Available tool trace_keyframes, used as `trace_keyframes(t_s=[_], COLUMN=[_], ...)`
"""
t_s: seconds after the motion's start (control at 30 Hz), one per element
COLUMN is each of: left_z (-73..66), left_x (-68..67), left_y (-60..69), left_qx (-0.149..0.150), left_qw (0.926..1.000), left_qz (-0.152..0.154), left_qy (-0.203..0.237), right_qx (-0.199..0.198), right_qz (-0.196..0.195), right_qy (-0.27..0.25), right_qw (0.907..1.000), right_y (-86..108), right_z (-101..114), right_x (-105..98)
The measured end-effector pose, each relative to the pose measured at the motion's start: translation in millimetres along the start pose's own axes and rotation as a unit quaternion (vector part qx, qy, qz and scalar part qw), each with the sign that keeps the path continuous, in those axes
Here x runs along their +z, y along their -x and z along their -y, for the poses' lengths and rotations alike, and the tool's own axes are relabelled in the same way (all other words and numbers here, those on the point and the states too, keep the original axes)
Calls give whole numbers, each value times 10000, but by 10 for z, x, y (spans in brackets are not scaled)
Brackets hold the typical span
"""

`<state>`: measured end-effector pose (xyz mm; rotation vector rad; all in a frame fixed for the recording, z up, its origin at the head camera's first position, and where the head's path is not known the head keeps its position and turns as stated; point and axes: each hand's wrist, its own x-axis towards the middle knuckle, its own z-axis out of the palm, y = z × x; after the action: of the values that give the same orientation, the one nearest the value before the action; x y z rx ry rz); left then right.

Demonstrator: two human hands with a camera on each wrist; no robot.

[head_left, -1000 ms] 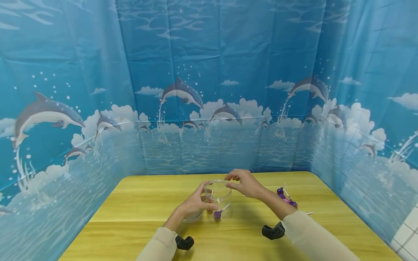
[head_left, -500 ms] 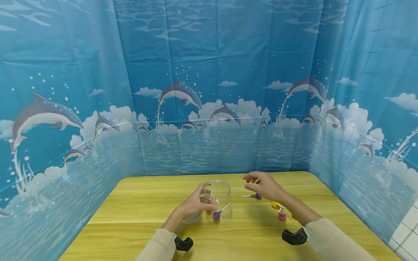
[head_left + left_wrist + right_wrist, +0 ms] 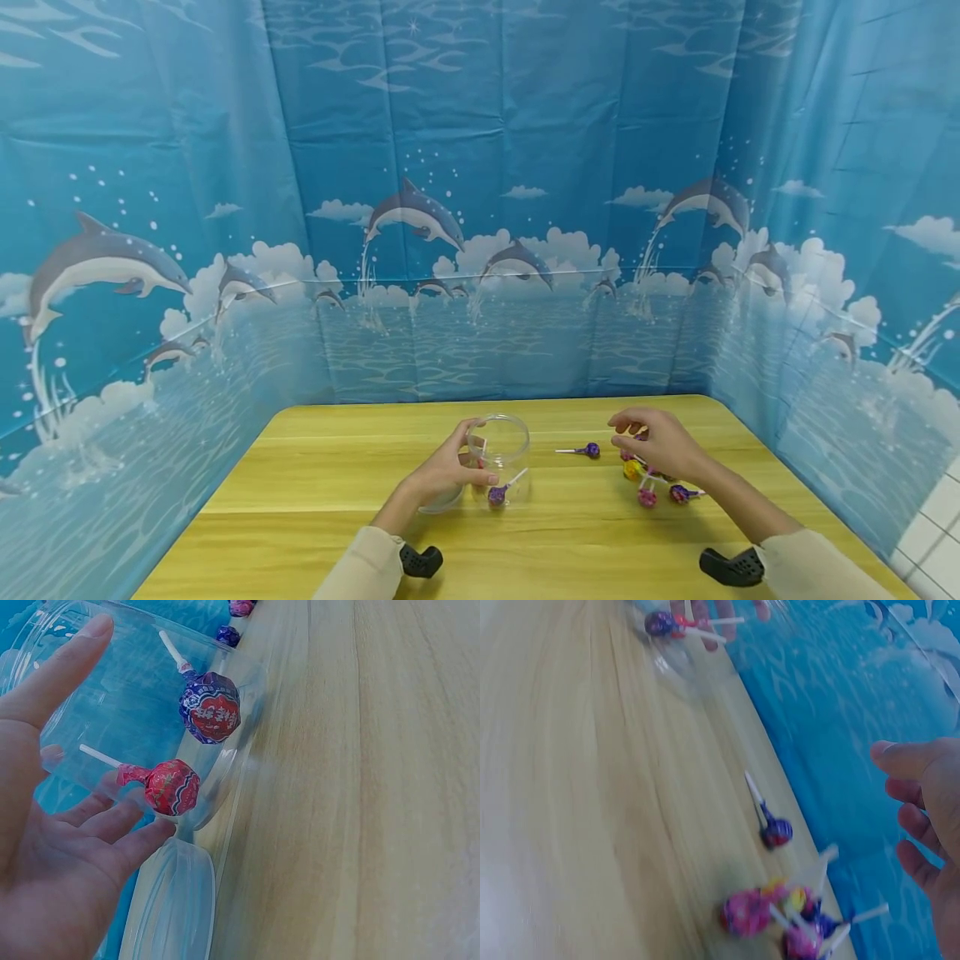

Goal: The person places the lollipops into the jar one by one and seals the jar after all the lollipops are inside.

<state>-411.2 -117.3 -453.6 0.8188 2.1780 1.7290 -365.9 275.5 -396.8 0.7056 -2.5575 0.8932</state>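
My left hand [image 3: 448, 473] grips the side of a clear open jar [image 3: 504, 437], thumb on one side and fingers round the other. Inside the jar lie a purple lollipop [image 3: 210, 709] and a red one [image 3: 172, 787], as the left wrist view shows. My right hand [image 3: 658, 442], fingers loosely bent and holding nothing, hovers over a pile of several lollipops [image 3: 647, 497] at the right. Between jar and pile lies a single purple lollipop [image 3: 592, 450], its stick pointing left.
A clear round lid [image 3: 180, 900] lies on the table beside the jar, partly behind my left hand. The yellow wooden table [image 3: 300, 500] has a blue dolphin curtain [image 3: 450, 350] along its back and sides.
My right hand has moved from the jar's rim rightward to above the pile, uncovering the single purple lollipop. My left hand and the jar have stayed in place.
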Motion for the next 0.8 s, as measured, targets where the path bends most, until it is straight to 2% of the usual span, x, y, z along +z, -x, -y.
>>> trace_keyframes(t_s=[0.37, 0.67, 0.8], left_z=[13, -4, 3], left_x=[42, 18, 1], left_y=[20, -1, -3], left_qx=[-25, -8, -42], left_qw=[10000, 10000, 10000], left_qz=[21, 22, 29], left_qy=[26, 14, 60], right_qx=[486, 992, 1391], right_qz=[-140, 400, 842], right_qy=[255, 216, -76], right_qw=[9984, 9940, 9867], right_y=[371, 680, 848], right_z=[-338, -696, -879], right_x=[-192, -302, -291])
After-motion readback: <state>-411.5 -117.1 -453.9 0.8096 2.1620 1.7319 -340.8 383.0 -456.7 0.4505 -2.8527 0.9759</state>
